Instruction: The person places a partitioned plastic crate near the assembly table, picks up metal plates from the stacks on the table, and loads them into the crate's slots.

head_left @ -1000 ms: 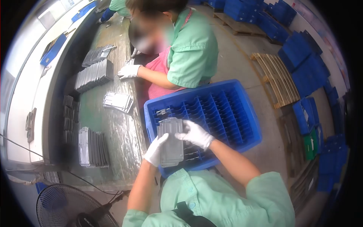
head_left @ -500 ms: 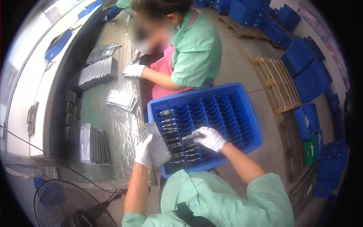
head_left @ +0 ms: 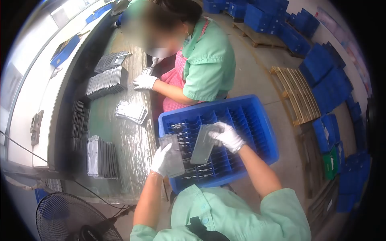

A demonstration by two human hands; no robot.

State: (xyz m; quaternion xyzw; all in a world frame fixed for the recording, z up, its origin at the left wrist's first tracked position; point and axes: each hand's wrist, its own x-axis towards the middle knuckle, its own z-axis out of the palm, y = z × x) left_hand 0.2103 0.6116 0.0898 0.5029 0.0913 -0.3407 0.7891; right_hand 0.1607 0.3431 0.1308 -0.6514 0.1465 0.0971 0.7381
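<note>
Gloved in white, my left hand [head_left: 162, 161] grips a flat grey rectangular plate [head_left: 173, 157] over the left edge of a blue divided crate [head_left: 263, 108]. Above the middle of that crate, my right hand [head_left: 227, 137] pinches a second grey plate [head_left: 202, 145] by its upper right side. The two plates are held apart, their broad faces turned up towards me. Several thin plates stand on edge in the crate's left column of slots, partly hidden beneath the held ones.
On the workbench [head_left: 128, 150] at left stand rows of grey plates [head_left: 100, 156], with a loose pile [head_left: 132, 111] nearer its edge. A co-worker [head_left: 209, 60] in white gloves sits beyond the crate. A fan [head_left: 72, 219] is at lower left; pallets [head_left: 295, 94] and blue crates [head_left: 321, 74] are at right.
My right hand has moved up with its plate, which was low among the crate's slots and now shows its full face. The left hand's plate has shifted slightly right and down.
</note>
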